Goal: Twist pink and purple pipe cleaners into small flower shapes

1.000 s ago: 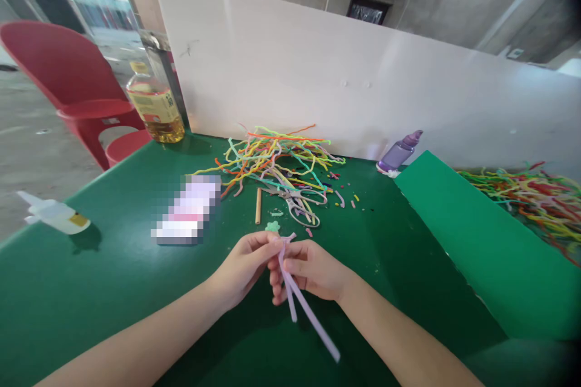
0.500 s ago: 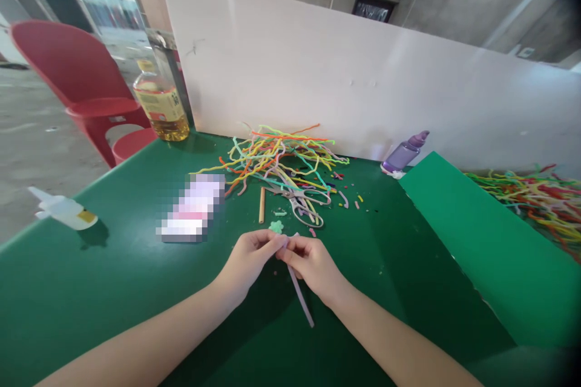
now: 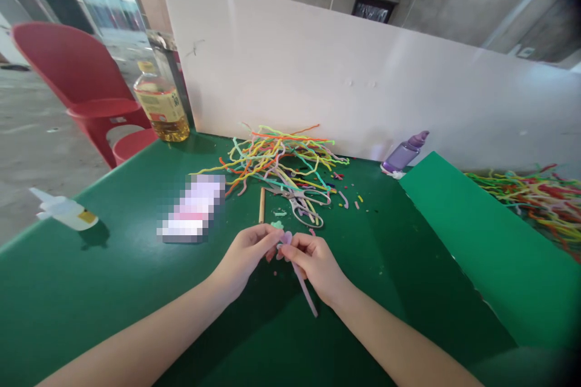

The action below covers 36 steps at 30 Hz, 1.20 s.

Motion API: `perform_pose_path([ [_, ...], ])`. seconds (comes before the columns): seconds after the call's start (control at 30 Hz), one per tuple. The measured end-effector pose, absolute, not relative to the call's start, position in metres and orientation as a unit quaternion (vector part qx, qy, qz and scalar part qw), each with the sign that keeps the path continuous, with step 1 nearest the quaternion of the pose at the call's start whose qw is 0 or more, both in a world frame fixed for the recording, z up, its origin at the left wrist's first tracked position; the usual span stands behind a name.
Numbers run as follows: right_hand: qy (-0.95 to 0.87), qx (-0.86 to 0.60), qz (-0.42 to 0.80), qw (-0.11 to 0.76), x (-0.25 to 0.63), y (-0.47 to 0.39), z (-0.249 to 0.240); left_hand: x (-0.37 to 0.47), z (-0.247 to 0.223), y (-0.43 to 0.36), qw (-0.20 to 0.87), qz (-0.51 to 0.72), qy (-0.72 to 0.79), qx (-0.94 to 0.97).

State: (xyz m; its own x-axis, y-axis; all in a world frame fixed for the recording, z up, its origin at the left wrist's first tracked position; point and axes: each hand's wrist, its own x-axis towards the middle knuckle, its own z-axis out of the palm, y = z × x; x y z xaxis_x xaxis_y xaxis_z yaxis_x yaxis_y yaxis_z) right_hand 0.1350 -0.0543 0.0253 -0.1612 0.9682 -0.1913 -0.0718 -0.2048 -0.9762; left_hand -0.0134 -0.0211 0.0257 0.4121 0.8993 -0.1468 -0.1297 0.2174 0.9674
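Note:
A pale purple strip (image 3: 306, 293) is pinched between both hands, its upper part bent into a small loop at the fingertips and its long tail slanting down to the right. My left hand (image 3: 249, 254) is closed on the looped part. Beside it, my right hand (image 3: 318, 263) is closed on the strip just below the loop. A small mint-green flower shape (image 3: 276, 225) lies just beyond the left fingertips. Past it are scissors (image 3: 302, 208), a short wooden stick (image 3: 262, 205) and cut bits of coloured strips.
Behind the scissors is a heap of coloured strips (image 3: 272, 151). A glue bottle (image 3: 72, 213) and a blurred rectangular item (image 3: 193, 208) lie left. An oil bottle (image 3: 161, 103), purple bottle (image 3: 403, 153) and green board (image 3: 490, 248) stand or lie farther out, before a white panel (image 3: 318, 66).
The purple loop now shows more between the fingertips. The strip's tail has shifted slightly right and up, and the left fingers cover more of the green flower.

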Motion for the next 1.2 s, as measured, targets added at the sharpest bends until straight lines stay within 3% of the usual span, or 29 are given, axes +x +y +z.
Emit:
perform_pose_path([
  [0.2,-0.458,-0.429,0.658,0.416,0.135,-0.055,0.023,-0.014,0.02,-0.019,0.665,0.358,0.406,0.515],
  [1.2,-0.452,-0.403,0.678,0.416,0.139,-0.054,0.01,-0.011,0.02,-0.022,0.693,0.368,0.35,0.512],
])
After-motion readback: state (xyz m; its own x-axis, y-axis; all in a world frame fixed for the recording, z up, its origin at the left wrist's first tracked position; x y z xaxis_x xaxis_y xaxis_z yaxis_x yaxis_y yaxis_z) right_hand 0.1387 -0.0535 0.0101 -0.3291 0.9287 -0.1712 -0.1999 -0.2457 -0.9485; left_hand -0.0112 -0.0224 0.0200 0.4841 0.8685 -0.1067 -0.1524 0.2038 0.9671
